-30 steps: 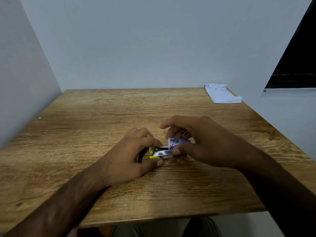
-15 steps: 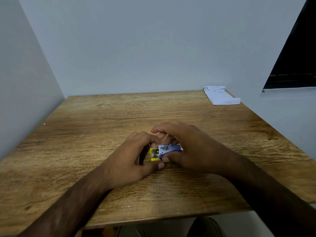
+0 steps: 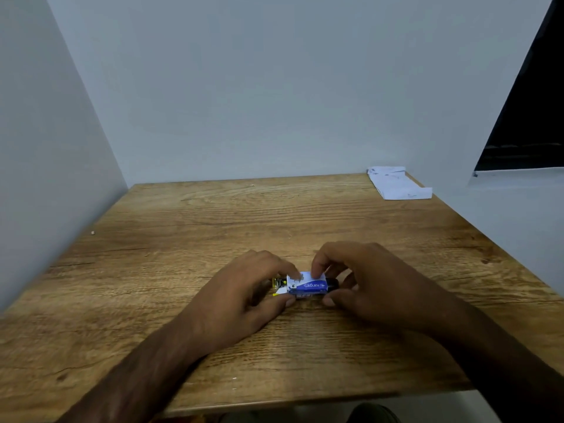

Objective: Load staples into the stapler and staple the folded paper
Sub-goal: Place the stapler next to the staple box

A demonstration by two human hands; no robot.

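Note:
A small blue-and-white staple box [image 3: 308, 284] lies at the middle of the wooden table [image 3: 213, 227]. My right hand [image 3: 366, 285] pinches it, forefinger on top and thumb at its near edge. A black-and-yellow stapler [image 3: 277, 282] is mostly hidden behind and under the box; only its yellow left end and a black tip at the right show. My left hand [image 3: 244, 297] closes around that left end, one fingertip touching the box's left corner. The folded white paper [image 3: 396, 186] lies at the far right corner, well away from both hands.
Grey walls close the table at the left, back and right. A tiny pale speck [image 3: 92, 232] sits near the left wall. The table's near edge runs just below my forearms.
My right hand has brought the staple box left and laid it over the stapler held in my left hand. Both hands now meet at the box.

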